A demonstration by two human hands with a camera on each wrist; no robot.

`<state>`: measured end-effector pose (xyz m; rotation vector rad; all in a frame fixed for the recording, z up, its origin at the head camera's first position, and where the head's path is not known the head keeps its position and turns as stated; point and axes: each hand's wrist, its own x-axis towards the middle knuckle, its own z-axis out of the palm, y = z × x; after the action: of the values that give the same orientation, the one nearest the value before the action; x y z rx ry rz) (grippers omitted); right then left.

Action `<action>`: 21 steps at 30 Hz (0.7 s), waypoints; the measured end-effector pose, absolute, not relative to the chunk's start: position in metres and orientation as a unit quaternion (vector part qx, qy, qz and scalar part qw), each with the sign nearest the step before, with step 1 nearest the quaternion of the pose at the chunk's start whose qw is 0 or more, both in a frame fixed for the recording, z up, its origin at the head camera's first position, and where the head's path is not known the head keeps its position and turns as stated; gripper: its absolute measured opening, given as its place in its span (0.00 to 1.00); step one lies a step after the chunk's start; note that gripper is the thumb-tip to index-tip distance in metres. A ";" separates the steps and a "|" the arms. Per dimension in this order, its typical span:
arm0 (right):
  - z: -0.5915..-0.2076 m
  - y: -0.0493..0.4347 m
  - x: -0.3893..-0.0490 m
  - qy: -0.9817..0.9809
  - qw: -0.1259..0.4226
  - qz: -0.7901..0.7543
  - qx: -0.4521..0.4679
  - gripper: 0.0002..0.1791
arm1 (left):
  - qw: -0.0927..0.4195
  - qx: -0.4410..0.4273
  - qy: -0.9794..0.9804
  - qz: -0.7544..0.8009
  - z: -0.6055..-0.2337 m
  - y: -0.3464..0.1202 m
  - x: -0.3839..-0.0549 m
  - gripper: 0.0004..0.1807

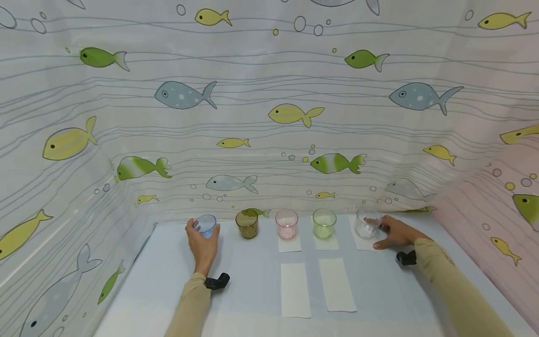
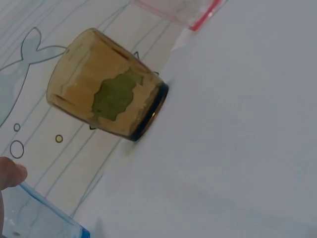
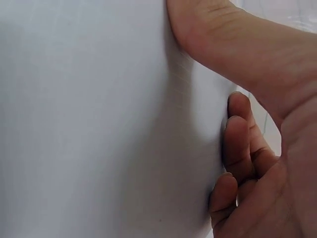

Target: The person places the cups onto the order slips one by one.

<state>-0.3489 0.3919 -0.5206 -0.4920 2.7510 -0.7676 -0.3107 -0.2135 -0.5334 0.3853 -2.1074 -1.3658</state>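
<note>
At the left end of a row of glasses, my left hand (image 1: 203, 243) holds a small blue glass (image 1: 206, 225), thumb on its right side and fingers on its left. A brown glass (image 2: 109, 87) stands to its right, with a pink glass (image 1: 287, 224) and a green glass (image 1: 324, 223) further along. My right hand (image 1: 397, 233) is around the right side of a clear glass (image 1: 365, 225) at the other end. Some fingers show through that glass, and the thumb lies in front near its base. In the right wrist view the other fingers (image 3: 237, 144) are bent low at the table.
White paper strips lie under the pink, green and clear glasses. Nearer the front are two more strips, a left one (image 1: 295, 290) and a right one (image 1: 338, 285). A fish-patterned curtain (image 1: 269, 154) rises behind the pale table (image 1: 244, 290) and along both sides.
</note>
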 end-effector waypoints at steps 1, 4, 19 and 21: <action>-0.521 0.392 -0.348 0.942 0.120 -0.266 -0.169 0.55 | 0.299 0.145 -0.790 -0.515 -0.535 -0.215 -0.311 0.48; -0.521 0.393 -0.347 0.942 0.112 -0.266 -0.170 0.55 | 0.298 0.140 -0.788 -0.520 -0.539 -0.219 -0.311 0.47; -0.522 0.390 -0.334 0.949 0.058 -0.246 -0.188 0.54 | 0.248 0.119 -0.800 -0.533 -0.545 -0.235 -0.302 0.46; -0.523 0.391 -0.331 0.952 0.058 -0.238 -0.182 0.54 | 0.240 0.115 -0.799 -0.538 -0.546 -0.236 -0.302 0.46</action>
<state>-0.3314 0.3909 -0.5226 -0.5521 2.8864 -0.7200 -0.3023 -0.2365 -0.5457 0.3154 -2.1873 -1.4734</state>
